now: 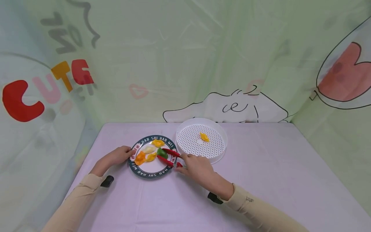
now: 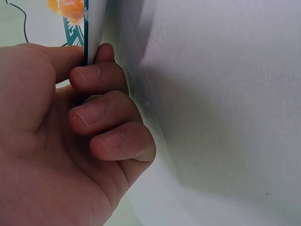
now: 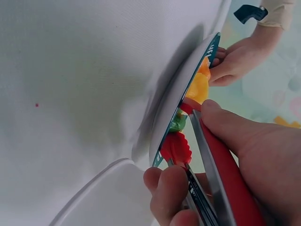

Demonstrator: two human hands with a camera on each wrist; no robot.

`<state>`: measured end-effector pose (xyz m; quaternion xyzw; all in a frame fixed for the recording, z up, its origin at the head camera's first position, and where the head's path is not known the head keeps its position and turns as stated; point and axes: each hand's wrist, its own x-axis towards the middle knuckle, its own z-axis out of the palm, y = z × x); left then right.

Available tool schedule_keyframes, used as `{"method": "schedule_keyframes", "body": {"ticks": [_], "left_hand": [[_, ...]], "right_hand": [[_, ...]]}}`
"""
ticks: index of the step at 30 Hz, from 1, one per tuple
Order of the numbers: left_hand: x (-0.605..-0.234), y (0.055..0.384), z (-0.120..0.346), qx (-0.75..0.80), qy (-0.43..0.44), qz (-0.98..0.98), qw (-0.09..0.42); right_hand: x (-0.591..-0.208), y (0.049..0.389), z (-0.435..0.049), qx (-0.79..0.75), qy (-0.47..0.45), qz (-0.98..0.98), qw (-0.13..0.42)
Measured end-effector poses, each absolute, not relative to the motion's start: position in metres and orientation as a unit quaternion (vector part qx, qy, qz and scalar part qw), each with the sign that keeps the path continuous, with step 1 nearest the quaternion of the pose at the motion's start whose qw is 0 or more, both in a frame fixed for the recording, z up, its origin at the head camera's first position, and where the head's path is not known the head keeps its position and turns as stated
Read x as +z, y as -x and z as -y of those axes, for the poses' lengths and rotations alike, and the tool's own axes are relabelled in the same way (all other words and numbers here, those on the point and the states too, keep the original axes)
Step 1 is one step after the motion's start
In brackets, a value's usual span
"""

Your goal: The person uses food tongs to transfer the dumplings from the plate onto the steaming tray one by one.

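My left hand [image 1: 118, 155] pinches the left rim of a round plate [image 1: 150, 175] with a dark green lettered border, thumb on top and a finger beneath. My right hand [image 1: 198, 166] grips red tongs [image 1: 166, 160], their tips pointing left over the plate. Between the tong tips sits a green dumpling-shaped piece [image 1: 162, 153]; whether both tips touch it I cannot tell. Orange [image 1: 140, 158], cream [image 1: 149, 149] and yellow [image 1: 157, 143] dumpling-shaped pieces lie on the plate. In the right wrist view, the metal-edged tongs [image 3: 223, 174] run between thumb and fingers.
A white round steamer tray [image 1: 188, 138] with a holed base stands right behind the plate, close to its rim. One yellow dumpling-shaped piece [image 1: 204, 137] lies in it. A pale cloth covers the table [image 1: 261, 174], and printed curtains [image 1: 185, 64] hang around its back and sides.
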<state>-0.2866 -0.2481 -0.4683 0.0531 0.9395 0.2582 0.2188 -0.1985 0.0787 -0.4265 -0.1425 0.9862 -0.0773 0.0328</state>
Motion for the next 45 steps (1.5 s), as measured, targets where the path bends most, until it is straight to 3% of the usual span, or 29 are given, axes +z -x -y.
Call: {"method": "schedule_keyframes", "body": {"ticks": [9,19,32,45], "left_hand": [[-0.467,0.285,0.248,0.253,-0.06,-0.941,0.216],[-0.465,0.287,0.248,0.25,-0.057,-0.942,0.217],[-0.467,0.285,0.247,0.246,-0.055,-0.943,0.219],[-0.463,0.282,0.247,0.253,-0.067,-0.942,0.21]], "right_hand": [[-0.409,0.189,-0.085,-0.091,0.139,-0.986,0.03],[-0.387,0.203,-0.131,-0.133,0.116,-0.984,-0.021],[-0.408,0.229,-0.171,-0.106,0.057,-0.991,0.064],[-0.397,0.227,-0.17,-0.1,0.047,-0.992,0.053]]}}
